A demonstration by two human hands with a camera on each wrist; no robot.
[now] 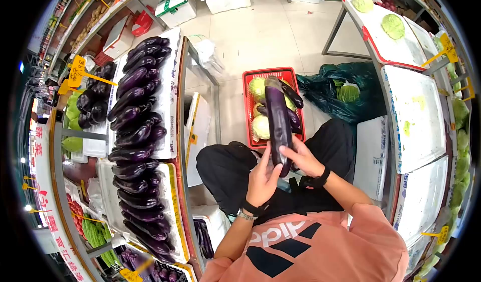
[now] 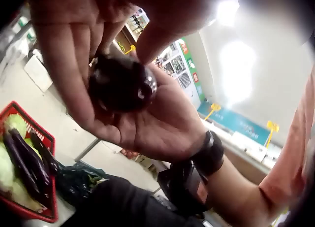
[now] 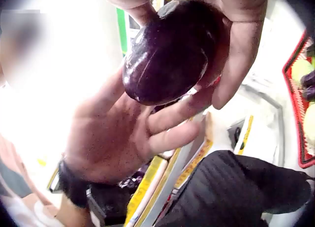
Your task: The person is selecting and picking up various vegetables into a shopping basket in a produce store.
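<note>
Both hands hold one long, dark purple eggplant [image 1: 279, 119] above the person's lap, its stem end toward the red basket [image 1: 246, 111]. From the left, the left hand [image 1: 260, 183] holds its near end, thumb against the side. On the other side the right hand [image 1: 305, 160] grips it, thumb across the top. The eggplant's rounded end [image 2: 123, 84] faces the left wrist camera, between the hands. In the right wrist view the left palm [image 3: 115, 138] spreads beneath the eggplant [image 3: 170, 57]. Pale cabbages [image 1: 261, 126] and several eggplants [image 1: 294, 120] lie inside the basket.
Rows of eggplants [image 1: 133, 111] fill a stand at left, beside yellow price tags [image 1: 76, 71]. A dark green plastic bag [image 1: 363, 104] with a cabbage [image 1: 347, 92] lies right of the basket. White foam boards [image 1: 413, 116] and cabbages [image 1: 393, 26] top the right stand.
</note>
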